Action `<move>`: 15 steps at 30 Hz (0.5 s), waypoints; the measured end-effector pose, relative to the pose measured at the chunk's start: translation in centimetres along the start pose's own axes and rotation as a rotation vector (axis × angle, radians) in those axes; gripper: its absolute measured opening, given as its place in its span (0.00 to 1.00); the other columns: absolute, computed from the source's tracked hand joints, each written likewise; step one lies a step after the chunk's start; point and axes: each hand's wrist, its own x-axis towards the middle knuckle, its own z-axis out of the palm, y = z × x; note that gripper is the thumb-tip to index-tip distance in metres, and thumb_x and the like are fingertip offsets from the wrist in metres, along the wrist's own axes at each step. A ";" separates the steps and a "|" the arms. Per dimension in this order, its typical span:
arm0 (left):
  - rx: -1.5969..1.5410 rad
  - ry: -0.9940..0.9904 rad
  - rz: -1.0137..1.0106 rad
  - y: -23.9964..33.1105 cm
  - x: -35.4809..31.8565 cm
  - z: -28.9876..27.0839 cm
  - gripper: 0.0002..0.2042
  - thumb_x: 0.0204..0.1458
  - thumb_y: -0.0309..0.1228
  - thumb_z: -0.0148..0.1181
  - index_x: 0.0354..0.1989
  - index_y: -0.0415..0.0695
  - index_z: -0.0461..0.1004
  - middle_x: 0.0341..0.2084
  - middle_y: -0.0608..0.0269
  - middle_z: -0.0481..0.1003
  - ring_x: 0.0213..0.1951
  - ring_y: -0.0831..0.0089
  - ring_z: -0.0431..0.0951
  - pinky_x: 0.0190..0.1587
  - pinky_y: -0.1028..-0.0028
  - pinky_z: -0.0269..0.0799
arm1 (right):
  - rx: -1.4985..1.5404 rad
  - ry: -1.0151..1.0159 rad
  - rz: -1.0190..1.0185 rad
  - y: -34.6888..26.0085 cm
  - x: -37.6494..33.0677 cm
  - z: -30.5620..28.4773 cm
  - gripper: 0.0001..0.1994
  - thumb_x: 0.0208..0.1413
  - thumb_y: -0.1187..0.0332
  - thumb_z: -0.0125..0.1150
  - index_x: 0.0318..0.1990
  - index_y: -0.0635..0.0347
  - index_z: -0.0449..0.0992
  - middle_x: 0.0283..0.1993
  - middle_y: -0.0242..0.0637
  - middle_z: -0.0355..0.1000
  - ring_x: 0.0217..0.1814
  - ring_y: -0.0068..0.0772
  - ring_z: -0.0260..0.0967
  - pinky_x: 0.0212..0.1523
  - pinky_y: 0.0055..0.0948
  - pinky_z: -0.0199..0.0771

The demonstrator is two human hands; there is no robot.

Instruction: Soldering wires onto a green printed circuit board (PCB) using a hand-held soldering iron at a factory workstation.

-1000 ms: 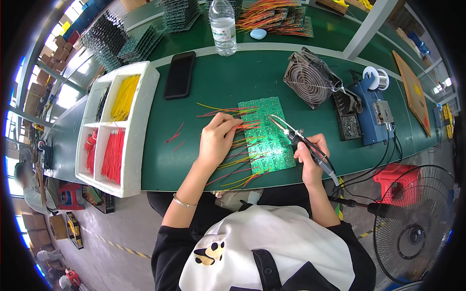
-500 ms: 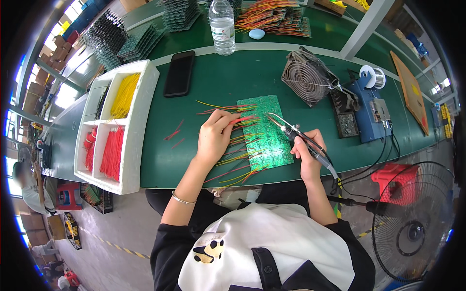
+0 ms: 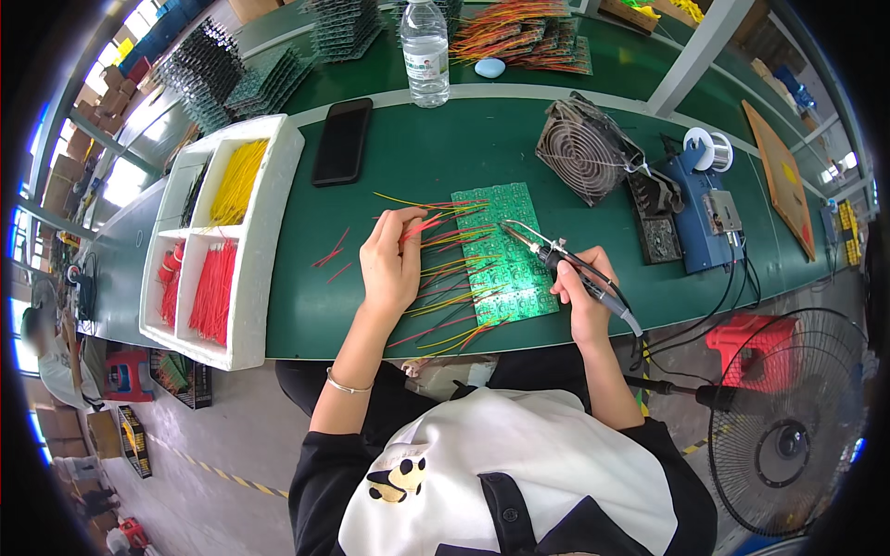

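Left hand: the left hand (image 3: 389, 264) is bent at the fingers, thumb and fingertips pinching red wires (image 3: 417, 228); the exact number is too small to tell.
Right hand: the right hand (image 3: 591, 310) is closed around the iron (image 3: 549, 257), gripping it like a pen.
Iron tip: points forward and left from the right hand, over the board; contact with the surface cannot be told.
Board: the green board (image 3: 533, 278) lies flat on the bench (image 3: 306, 320) between the two hands, just left of the right fingertips and to the right of the left hand.
Board wires: red, yellow and dark board wires (image 3: 454, 298) lie in a row over the board's left edge, their free ends reaching toward the left hand.
Loose wires: a few red loose wires (image 3: 332, 253) lie on the bench, left of the left hand.
Tray: the white tray (image 3: 250, 306) stands farther left of the left hand, yellow and red wires in separate compartments.
Phone: the black phone (image 3: 342, 144) lies ahead and left of the left hand.
Square fan: the square fan (image 3: 582, 153) stands ahead of the right hand.
Station: the blue station (image 3: 697, 227) stands to the right of the right hand, a spool (image 3: 707, 150) at its far end.
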 end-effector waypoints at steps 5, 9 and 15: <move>-0.098 0.032 -0.026 -0.7 -0.3 0.4 0.03 0.50 0.21 0.53 0.32 0.37 0.67 0.21 0.58 0.68 0.19 0.72 0.67 0.23 0.76 0.65 | -0.003 0.000 0.011 -0.1 0.0 0.0 0.08 0.52 0.71 0.58 0.29 0.62 0.65 0.19 0.31 0.66 0.17 0.13 0.59 0.18 0.14 0.56; -0.081 0.020 -0.047 -0.8 -0.4 0.3 0.04 0.50 0.21 0.54 0.31 0.37 0.65 0.20 0.58 0.68 0.19 0.71 0.68 0.24 0.76 0.65 | 0.018 -0.007 0.018 -0.1 0.0 0.0 0.07 0.52 0.72 0.56 0.29 0.61 0.64 0.18 0.32 0.65 0.17 0.14 0.57 0.21 0.16 0.61; -0.100 -0.020 -0.052 -0.3 -0.6 -0.1 0.03 0.50 0.20 0.51 0.31 0.37 0.64 0.21 0.57 0.67 0.20 0.65 0.68 0.25 0.73 0.66 | 0.097 0.115 -0.035 0.0 -0.2 -0.6 0.05 0.54 0.73 0.52 0.30 0.60 0.63 0.19 0.30 0.61 0.18 0.15 0.54 0.28 0.21 0.68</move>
